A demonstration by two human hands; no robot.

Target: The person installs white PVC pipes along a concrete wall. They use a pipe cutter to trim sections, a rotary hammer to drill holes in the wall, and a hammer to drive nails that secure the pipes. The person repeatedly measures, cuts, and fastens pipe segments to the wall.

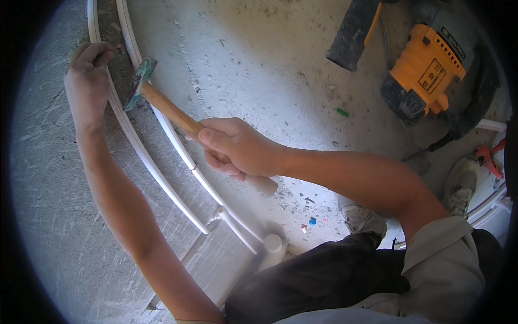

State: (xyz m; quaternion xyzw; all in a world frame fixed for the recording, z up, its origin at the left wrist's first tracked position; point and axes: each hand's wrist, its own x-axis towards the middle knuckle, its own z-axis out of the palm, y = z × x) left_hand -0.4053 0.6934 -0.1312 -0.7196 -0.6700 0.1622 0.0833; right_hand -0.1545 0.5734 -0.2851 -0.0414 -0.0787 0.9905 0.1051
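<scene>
Bare grey concrete floor (259, 59), rough and dusty, scratched pale toward the left of the frame. Strong daylight across the middle, hard shadows along the lower part. At the upper right, an orange and black power tool (426, 70) lying on the floor, a dark handle just left of it. Small bits of litter scattered about: a green plug (342, 112) right of centre, a blue cap (312, 221) lower down. Red-handled pliers (490, 157) at the right edge.

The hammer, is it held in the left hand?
No, the right hand grips the hammer by its wooden handle; the left hand rests at the white pipes.
</scene>
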